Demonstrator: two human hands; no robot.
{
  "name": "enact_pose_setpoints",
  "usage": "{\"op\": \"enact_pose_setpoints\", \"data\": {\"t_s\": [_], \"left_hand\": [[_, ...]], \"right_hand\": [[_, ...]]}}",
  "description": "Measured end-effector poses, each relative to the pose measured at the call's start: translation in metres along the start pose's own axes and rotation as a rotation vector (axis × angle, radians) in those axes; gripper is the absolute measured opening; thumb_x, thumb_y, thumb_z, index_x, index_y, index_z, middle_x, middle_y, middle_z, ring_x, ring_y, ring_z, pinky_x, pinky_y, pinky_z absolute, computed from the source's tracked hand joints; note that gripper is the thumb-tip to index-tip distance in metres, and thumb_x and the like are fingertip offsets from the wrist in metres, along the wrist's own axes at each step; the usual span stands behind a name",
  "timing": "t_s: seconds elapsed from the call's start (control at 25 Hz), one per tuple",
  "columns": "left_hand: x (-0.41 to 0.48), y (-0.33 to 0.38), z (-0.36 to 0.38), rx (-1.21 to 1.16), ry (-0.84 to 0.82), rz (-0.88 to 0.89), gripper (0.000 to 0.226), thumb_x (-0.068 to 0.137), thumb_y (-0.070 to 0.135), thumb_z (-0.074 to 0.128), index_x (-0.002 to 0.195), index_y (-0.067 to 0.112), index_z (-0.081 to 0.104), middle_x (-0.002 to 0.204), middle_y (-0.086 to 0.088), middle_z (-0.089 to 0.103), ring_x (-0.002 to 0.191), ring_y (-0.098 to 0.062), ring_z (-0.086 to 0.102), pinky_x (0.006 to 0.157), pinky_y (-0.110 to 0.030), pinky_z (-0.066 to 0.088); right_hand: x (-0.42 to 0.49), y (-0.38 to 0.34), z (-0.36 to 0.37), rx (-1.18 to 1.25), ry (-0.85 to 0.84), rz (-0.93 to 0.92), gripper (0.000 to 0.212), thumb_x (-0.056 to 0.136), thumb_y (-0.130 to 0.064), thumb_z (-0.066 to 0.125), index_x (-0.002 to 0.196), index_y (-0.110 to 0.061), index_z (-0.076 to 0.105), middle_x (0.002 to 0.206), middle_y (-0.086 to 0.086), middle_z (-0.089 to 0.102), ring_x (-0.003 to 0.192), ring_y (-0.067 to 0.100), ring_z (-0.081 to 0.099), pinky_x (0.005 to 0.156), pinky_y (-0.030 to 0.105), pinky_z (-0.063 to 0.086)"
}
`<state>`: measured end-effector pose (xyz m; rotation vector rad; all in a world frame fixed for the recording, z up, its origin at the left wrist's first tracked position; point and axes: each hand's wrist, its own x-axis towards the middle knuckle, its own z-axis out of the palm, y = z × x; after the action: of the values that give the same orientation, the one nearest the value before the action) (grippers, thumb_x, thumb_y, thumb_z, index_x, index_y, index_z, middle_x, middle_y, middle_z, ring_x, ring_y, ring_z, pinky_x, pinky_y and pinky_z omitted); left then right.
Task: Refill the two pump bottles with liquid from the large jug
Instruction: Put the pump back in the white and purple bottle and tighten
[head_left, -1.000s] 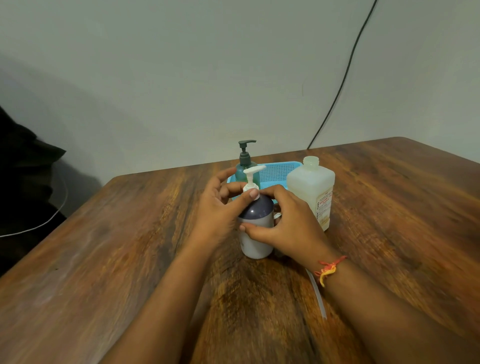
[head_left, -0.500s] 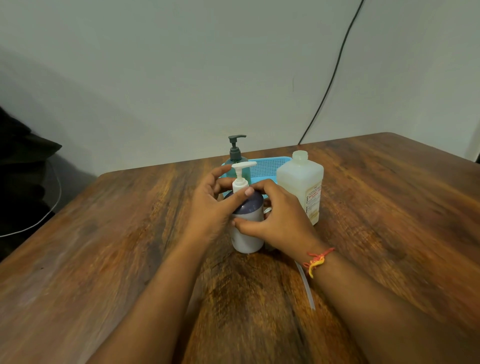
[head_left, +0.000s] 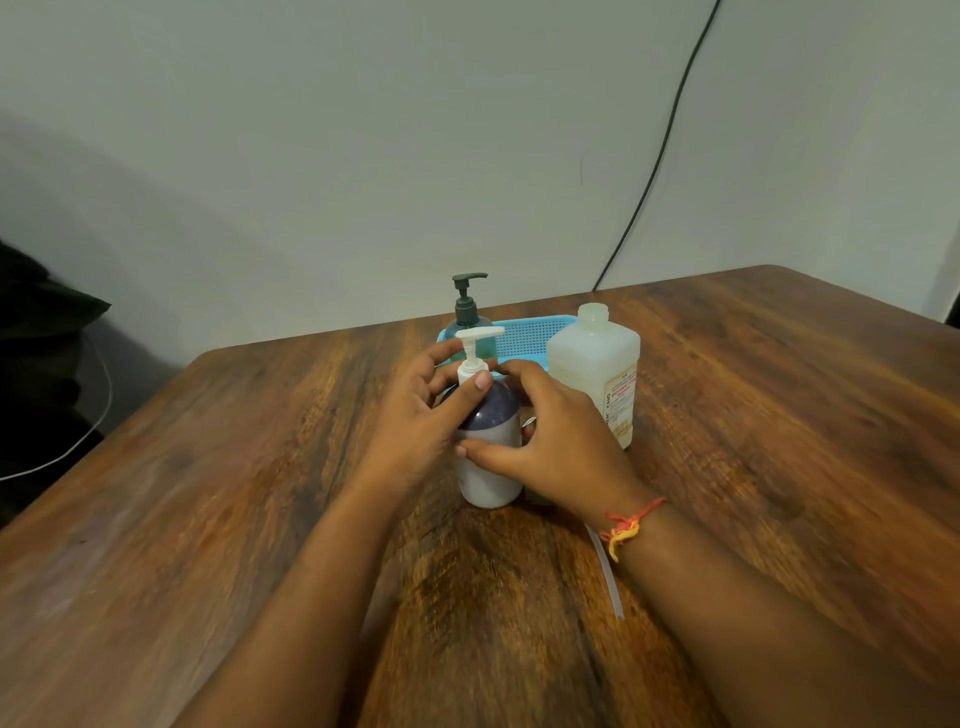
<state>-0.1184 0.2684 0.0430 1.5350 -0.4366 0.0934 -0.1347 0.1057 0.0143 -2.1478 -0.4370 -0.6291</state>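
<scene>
White-and-purple pump bottle (head_left: 489, 457) near-centre on wooden tabletop (head_left: 779, 415), left hand (head_left: 415, 415) fingers pinching pump collar (head_left: 471, 370), right hand (head_left: 550, 447) wrapped round body; could tip or cross-thread w/ skewed twist, knock uncapped jug (head_left: 594, 374) just right; fill lvl, far green bottle (head_left: 467, 322) base hidden.

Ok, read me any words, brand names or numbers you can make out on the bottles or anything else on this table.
Jug label: reddish print on a cream panel, too blurred to read.
White pump bottle: no text visible; both hands cover much of it.
Green pump bottle: no text visible.
Blue basket: no text.
Nothing here can be quoted.
</scene>
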Motion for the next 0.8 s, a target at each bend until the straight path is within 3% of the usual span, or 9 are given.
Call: {"op": "enact_pose_setpoints", "data": {"t_s": [0.12, 0.24, 0.28, 0.4, 0.56, 0.68, 0.8], "left_hand": [[-0.002, -0.002, -0.011, 0.048, -0.038, -0.007, 0.055, 0.084, 0.035, 0.072, 0.135, 0.021, 0.057, 0.127, 0.001, 0.070, 0.121, -0.017, 0.065, 0.096, -0.033, 0.055], [-0.002, -0.006, -0.021, 0.082, -0.105, -0.044, 0.059, 0.082, 0.039, 0.080, 0.134, 0.026, 0.058, 0.132, 0.003, 0.067, 0.125, -0.017, 0.062, 0.098, -0.033, 0.054], [-0.002, -0.007, -0.024, 0.109, -0.132, -0.061, 0.066, 0.076, 0.041, 0.082, 0.135, 0.028, 0.057, 0.134, 0.003, 0.065, 0.126, -0.017, 0.060, 0.100, -0.035, 0.053], [-0.002, -0.005, -0.024, 0.238, -0.176, -0.101, 0.075, 0.062, 0.037, 0.092, 0.129, 0.036, 0.058, 0.132, 0.009, 0.063, 0.121, -0.014, 0.061, 0.099, -0.035, 0.054], [-0.005, -0.002, -0.017, 0.338, -0.080, -0.033, 0.076, 0.057, 0.036, 0.089, 0.127, 0.031, 0.061, 0.124, 0.010, 0.066, 0.114, -0.011, 0.064, 0.092, -0.031, 0.058], [-0.006, 0.010, -0.008, 0.281, 0.080, 0.063, 0.065, 0.061, 0.035, 0.086, 0.121, 0.032, 0.063, 0.119, 0.012, 0.069, 0.108, -0.007, 0.066, 0.083, -0.024, 0.059], [0.009, 0.037, 0.004, 0.213, 0.209, 0.140, 0.066, 0.064, 0.034, 0.085, 0.125, 0.025, 0.062, 0.118, 0.013, 0.068, 0.105, -0.004, 0.067, 0.079, -0.017, 0.057]], "right_hand": [[-0.001, -0.003, -0.009, -0.107, 0.080, -0.037, 0.087, 0.073, -0.086, 0.057, 0.136, -0.027, 0.050, 0.130, -0.006, 0.063, 0.115, 0.008, 0.058, 0.084, 0.025, 0.057], [-0.003, -0.007, -0.018, -0.083, 0.287, -0.173, 0.056, 0.088, -0.068, 0.057, 0.113, -0.018, 0.062, 0.106, -0.005, 0.066, 0.097, 0.006, 0.059, 0.068, 0.007, 0.045], [-0.003, -0.009, -0.021, -0.065, 0.357, -0.225, 0.046, 0.092, -0.059, 0.059, 0.105, -0.015, 0.064, 0.096, -0.005, 0.063, 0.088, 0.006, 0.057, 0.064, 0.006, 0.041], [-0.001, -0.007, -0.030, -0.098, 0.582, -0.292, 0.043, 0.099, -0.050, 0.056, 0.095, -0.007, 0.063, 0.086, 0.001, 0.056, 0.082, 0.009, 0.049, 0.064, 0.015, 0.040], [0.011, 0.012, -0.043, -0.195, 0.823, -0.101, 0.049, 0.093, -0.054, 0.062, 0.107, -0.007, 0.062, 0.110, 0.011, 0.056, 0.105, 0.025, 0.050, 0.082, 0.040, 0.050], [0.015, 0.023, -0.045, -0.195, 0.818, 0.043, 0.057, 0.090, -0.063, 0.058, 0.115, -0.012, 0.061, 0.120, 0.010, 0.055, 0.114, 0.025, 0.048, 0.089, 0.051, 0.050], [0.014, 0.029, -0.039, -0.200, 0.714, 0.105, 0.063, 0.087, -0.070, 0.056, 0.121, -0.017, 0.057, 0.123, 0.004, 0.054, 0.115, 0.021, 0.048, 0.091, 0.049, 0.051]]}}
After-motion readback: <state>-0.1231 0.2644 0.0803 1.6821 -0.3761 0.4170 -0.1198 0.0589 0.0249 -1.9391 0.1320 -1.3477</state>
